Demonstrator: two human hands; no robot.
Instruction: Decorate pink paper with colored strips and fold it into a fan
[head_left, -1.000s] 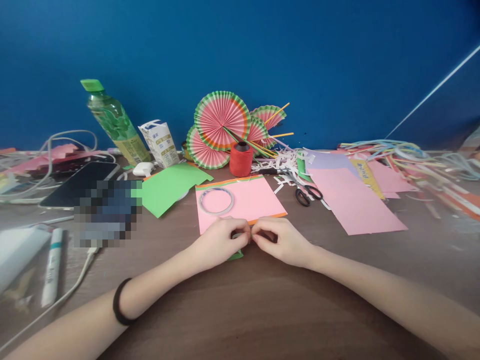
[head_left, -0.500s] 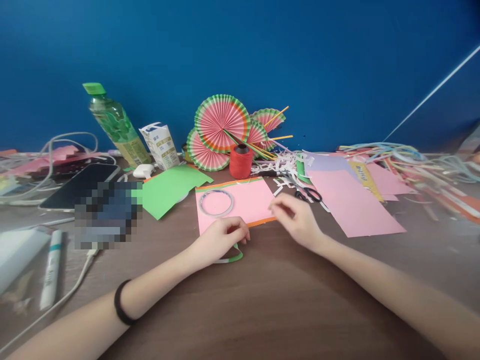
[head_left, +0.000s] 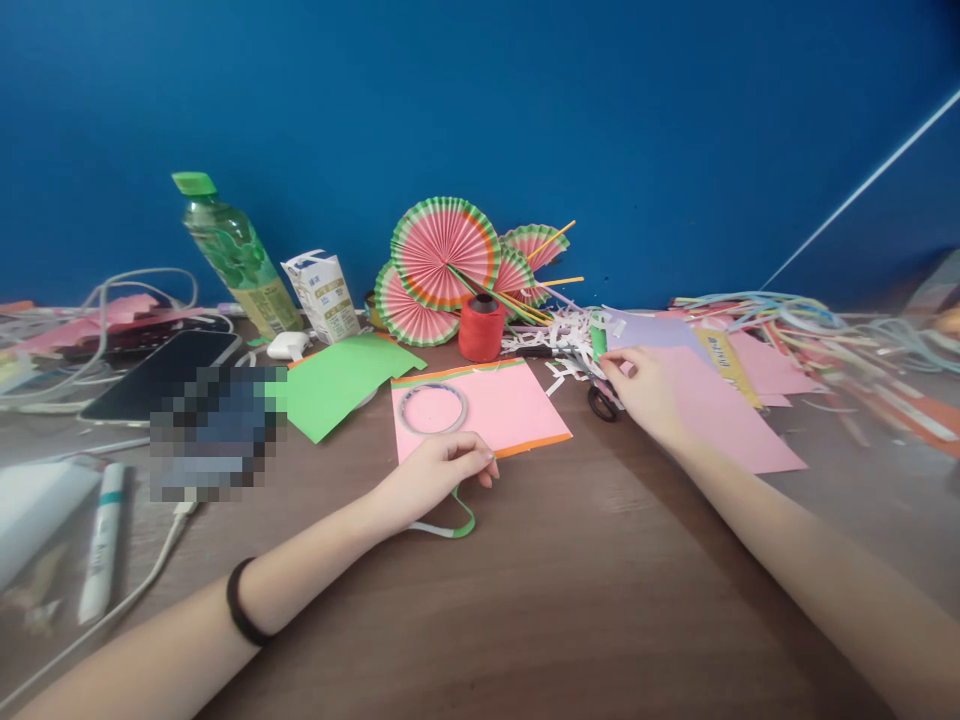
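A narrow green-and-white strip [head_left: 466, 522] loops down from my left hand [head_left: 442, 475], whose fingers are closed on its upper end. This hand is at the front edge of a pink paper sheet [head_left: 510, 400] with orange and green borders. A roll of double-sided tape [head_left: 403, 410] lies flat on that sheet. Further right, my right hand [head_left: 641, 395] is closed at the handles of the black scissors [head_left: 602, 404]. One handle ring shows beside its fingers; the other is hidden behind the hand.
Pleated watermelon-pattern fans [head_left: 444, 250] stand at the back behind a red thread spool [head_left: 481, 330]. White paper scraps [head_left: 570, 330] lie beside them. Green paper [head_left: 345, 385], a carton [head_left: 324, 298] and a bottle [head_left: 244, 260] are left; plain pink paper [head_left: 739, 435] is right.
My right hand has moved right, from the edge of the bordered pink sheet to the scissors, whose visible ring has shifted slightly. My left hand stays nearly still; more of the strip's loop shows.
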